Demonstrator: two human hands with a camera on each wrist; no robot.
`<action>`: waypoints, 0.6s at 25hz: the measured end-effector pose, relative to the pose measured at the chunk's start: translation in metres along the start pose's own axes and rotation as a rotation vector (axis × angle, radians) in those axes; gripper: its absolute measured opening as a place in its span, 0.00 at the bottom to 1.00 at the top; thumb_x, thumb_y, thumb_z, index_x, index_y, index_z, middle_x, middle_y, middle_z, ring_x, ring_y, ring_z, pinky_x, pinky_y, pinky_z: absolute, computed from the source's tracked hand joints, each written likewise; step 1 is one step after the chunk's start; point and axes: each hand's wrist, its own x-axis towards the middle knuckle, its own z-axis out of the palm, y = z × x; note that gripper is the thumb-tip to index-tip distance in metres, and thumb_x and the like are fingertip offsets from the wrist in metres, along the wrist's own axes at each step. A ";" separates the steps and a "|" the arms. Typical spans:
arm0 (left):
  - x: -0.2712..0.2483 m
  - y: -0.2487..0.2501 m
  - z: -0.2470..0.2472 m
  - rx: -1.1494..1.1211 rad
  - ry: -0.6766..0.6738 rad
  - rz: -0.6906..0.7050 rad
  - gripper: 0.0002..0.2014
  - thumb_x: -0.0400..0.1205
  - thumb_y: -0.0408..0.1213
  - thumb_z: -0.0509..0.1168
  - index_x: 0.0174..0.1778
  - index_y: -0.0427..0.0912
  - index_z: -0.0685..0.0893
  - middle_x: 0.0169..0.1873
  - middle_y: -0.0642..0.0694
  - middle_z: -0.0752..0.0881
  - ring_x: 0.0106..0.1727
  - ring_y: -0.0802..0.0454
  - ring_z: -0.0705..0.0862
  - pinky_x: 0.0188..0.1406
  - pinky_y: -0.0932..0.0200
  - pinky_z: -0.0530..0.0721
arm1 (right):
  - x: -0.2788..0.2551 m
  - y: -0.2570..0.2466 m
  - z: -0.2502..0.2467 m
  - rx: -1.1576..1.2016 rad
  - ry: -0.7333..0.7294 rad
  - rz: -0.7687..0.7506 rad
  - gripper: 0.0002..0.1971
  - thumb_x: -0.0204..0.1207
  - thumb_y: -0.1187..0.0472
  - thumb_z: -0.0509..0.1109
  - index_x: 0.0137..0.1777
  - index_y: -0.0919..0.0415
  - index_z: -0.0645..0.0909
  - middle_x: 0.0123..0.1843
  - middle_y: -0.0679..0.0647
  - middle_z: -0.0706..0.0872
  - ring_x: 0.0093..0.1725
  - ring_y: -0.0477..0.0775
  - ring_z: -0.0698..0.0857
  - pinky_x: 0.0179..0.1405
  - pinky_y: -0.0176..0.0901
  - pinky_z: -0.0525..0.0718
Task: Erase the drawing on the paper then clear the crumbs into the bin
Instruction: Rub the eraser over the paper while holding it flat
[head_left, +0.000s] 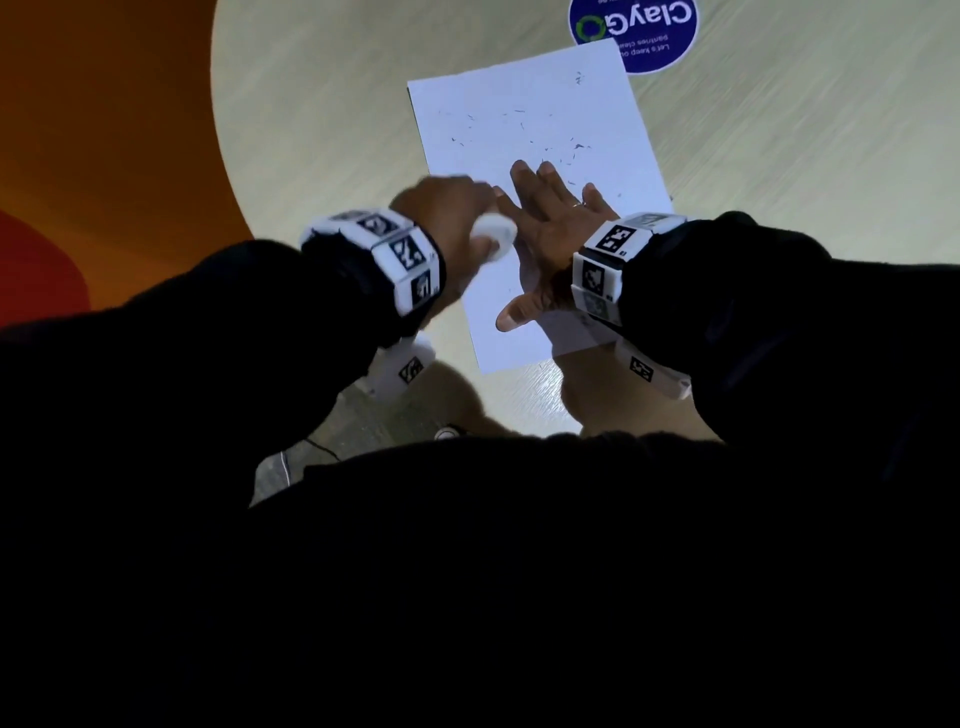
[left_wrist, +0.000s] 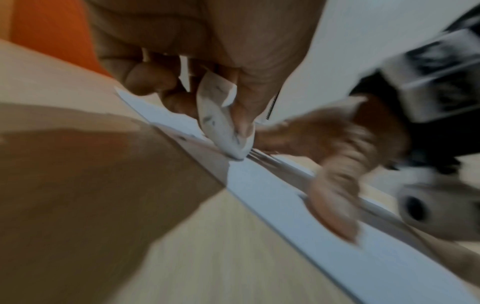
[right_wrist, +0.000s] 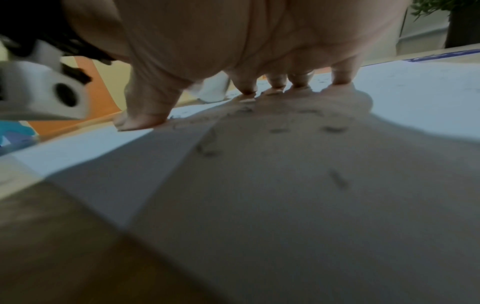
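Observation:
A white sheet of paper lies on the pale round table, strewn with several dark eraser crumbs. My left hand grips a white eraser at the sheet's left edge; in the left wrist view the eraser has its tip pressed on the paper, pinched by my thumb and fingers. My right hand lies flat with fingers spread on the paper, holding it down. The right wrist view has its fingertips planted on the sheet among crumbs.
A round blue sticker lies on the table beyond the paper's far corner. Orange floor lies past the table's left edge. A dark plant pot stands far off in the right wrist view. No bin is in view.

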 end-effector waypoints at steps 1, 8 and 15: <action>0.004 -0.003 -0.003 0.017 0.021 -0.015 0.10 0.78 0.44 0.66 0.53 0.47 0.82 0.43 0.52 0.79 0.46 0.47 0.78 0.43 0.57 0.70 | 0.000 -0.001 -0.001 0.007 -0.002 0.004 0.67 0.56 0.26 0.73 0.83 0.50 0.33 0.84 0.54 0.31 0.83 0.58 0.34 0.80 0.69 0.44; 0.001 -0.006 -0.002 0.012 0.034 0.010 0.10 0.78 0.44 0.66 0.52 0.46 0.83 0.44 0.50 0.81 0.47 0.47 0.78 0.44 0.56 0.72 | -0.002 -0.002 -0.002 -0.017 0.007 0.004 0.67 0.56 0.25 0.72 0.84 0.52 0.34 0.84 0.55 0.32 0.83 0.59 0.35 0.80 0.69 0.44; -0.010 -0.001 0.009 0.000 0.037 0.001 0.09 0.77 0.45 0.66 0.51 0.47 0.82 0.43 0.51 0.81 0.44 0.48 0.77 0.42 0.57 0.70 | -0.003 -0.002 0.000 -0.023 0.010 0.010 0.66 0.56 0.25 0.71 0.83 0.51 0.34 0.85 0.55 0.32 0.84 0.58 0.35 0.80 0.68 0.44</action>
